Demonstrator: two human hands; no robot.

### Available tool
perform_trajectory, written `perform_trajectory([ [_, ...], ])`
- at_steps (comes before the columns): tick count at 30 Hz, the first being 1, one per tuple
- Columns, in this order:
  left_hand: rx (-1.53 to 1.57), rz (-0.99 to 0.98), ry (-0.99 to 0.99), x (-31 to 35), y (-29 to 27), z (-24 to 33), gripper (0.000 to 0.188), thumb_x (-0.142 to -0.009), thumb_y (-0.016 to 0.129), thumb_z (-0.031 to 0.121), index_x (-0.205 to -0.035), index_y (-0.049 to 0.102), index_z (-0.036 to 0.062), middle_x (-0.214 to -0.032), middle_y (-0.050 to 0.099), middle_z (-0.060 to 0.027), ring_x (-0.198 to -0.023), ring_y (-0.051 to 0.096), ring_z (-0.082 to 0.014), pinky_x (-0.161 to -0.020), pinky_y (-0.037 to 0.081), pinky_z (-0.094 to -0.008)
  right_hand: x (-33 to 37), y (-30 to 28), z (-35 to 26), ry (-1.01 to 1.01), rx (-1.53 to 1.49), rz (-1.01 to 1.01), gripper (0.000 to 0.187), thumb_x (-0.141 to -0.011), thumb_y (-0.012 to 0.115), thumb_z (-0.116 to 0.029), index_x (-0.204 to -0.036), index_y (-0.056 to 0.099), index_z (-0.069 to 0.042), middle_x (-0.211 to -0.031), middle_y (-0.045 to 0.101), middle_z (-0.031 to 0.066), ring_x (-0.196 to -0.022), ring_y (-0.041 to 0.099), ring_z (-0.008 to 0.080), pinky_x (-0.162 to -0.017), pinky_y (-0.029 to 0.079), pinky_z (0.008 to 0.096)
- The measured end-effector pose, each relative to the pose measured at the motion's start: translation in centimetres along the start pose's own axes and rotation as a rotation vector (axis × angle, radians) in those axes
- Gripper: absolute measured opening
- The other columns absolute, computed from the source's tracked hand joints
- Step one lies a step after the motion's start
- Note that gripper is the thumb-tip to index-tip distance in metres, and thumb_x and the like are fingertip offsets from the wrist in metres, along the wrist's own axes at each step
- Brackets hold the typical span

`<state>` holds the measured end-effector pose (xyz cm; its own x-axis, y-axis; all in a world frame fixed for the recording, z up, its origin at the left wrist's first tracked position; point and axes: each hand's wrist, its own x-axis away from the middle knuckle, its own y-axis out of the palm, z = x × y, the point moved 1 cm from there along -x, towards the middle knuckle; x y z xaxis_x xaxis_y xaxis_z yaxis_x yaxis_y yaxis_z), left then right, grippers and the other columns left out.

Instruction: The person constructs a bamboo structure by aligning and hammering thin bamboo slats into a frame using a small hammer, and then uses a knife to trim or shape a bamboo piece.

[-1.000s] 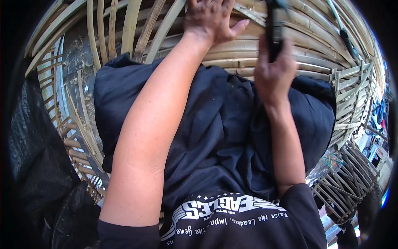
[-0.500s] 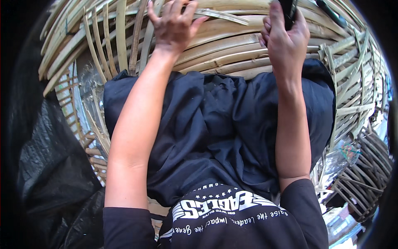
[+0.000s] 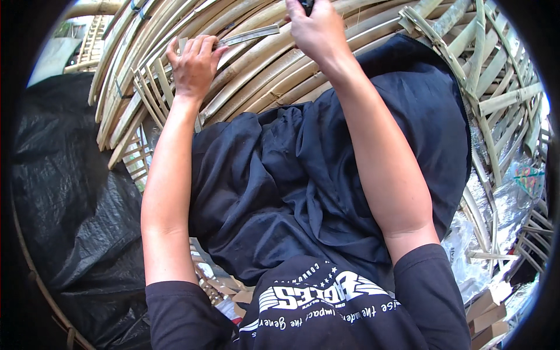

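Bamboo strips (image 3: 262,64) curve in a tight bundle across the upper part of the view, forming the wall of a large woven bamboo frame (image 3: 496,99), and both hands lie on them. Under the left hand (image 3: 192,67) the fingers (image 3: 195,44) are slightly spread and curled over the strips, their tips pressing down on a thin flat sliver (image 3: 248,36) that runs from just beneath them off toward the right hand. The right hand (image 3: 318,32) is closed in a fist round a dark handle (image 3: 305,6), most of which is cut off by the upper edge of the picture, so what kind of tool it is cannot be told; its knuckles sit just above the strips. Below both sets of fingers, a dark navy cloth (image 3: 303,175) is draped over the frame and lap, covering the strips nearer the body, with both forearms crossing over it. Well out to the left of the left-hand fingers lies crumpled black plastic sheeting (image 3: 70,192). Far to the right of the right-hand fingers, more open bamboo lattice bends away, with silvery foil (image 3: 490,204) showing between its slats.
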<state>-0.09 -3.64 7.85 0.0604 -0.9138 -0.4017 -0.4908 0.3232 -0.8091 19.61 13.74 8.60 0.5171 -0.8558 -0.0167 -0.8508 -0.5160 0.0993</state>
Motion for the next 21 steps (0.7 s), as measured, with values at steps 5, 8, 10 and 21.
perform_trajectory([
  [5, -0.006, 0.032, -0.051, 0.5, -1.6, -0.6, 0.026, -0.096, 0.067, 0.041, -0.109, 0.067, 0.0191, -0.106, 0.071, 0.0048, -0.103, 0.066, -0.0148, -0.109, 0.029, -0.0499, 0.3, 1.4, 0.0, 0.266, -0.194, -0.243, 0.031, -0.104, 0.056, -0.027, -0.116, 0.057, 0.001, -0.088, 0.064, 0.0115, -0.070, 0.071, 0.0215, -0.056, 0.061, 0.0364],
  [8, 0.013, 0.006, -0.086, 1.1, -3.0, -1.4, 0.027, -0.096, 0.069, 0.040, -0.111, 0.067, 0.0178, -0.111, 0.071, 0.0035, -0.108, 0.066, -0.0168, -0.113, 0.027, -0.0501, 1.5, 1.7, -3.2, 0.241, -0.313, -0.404, 0.029, -0.107, 0.051, -0.026, -0.115, 0.055, 0.002, -0.085, 0.060, 0.0078, -0.068, 0.069, 0.0190, -0.055, 0.061, 0.0333],
  [10, 0.043, 0.080, -0.121, 1.3, -4.1, -1.8, 0.030, -0.095, 0.070, 0.043, -0.109, 0.068, 0.0168, -0.107, 0.072, 0.0031, -0.104, 0.067, -0.0177, -0.112, 0.028, -0.0509, 2.2, 1.7, -4.9, 0.215, -0.402, -0.421, 0.026, -0.108, 0.050, -0.025, -0.110, 0.054, 0.001, -0.082, 0.057, 0.0051, -0.066, 0.066, 0.0170, -0.057, 0.061, 0.0321],
  [21, 0.220, 0.458, -0.525, 2.2, -9.5, -2.3, 0.019, -0.086, 0.081, 0.011, -0.098, 0.076, -0.0022, -0.089, 0.076, -0.0143, -0.082, 0.075, -0.0260, -0.077, 0.059, -0.0359, 3.8, 0.1, -9.0, -0.002, -0.539, -0.736, 0.023, -0.110, 0.045, -0.022, -0.104, 0.050, -0.001, -0.087, 0.055, 0.0081, -0.081, 0.069, 0.0181, -0.060, 0.063, 0.0270],
])
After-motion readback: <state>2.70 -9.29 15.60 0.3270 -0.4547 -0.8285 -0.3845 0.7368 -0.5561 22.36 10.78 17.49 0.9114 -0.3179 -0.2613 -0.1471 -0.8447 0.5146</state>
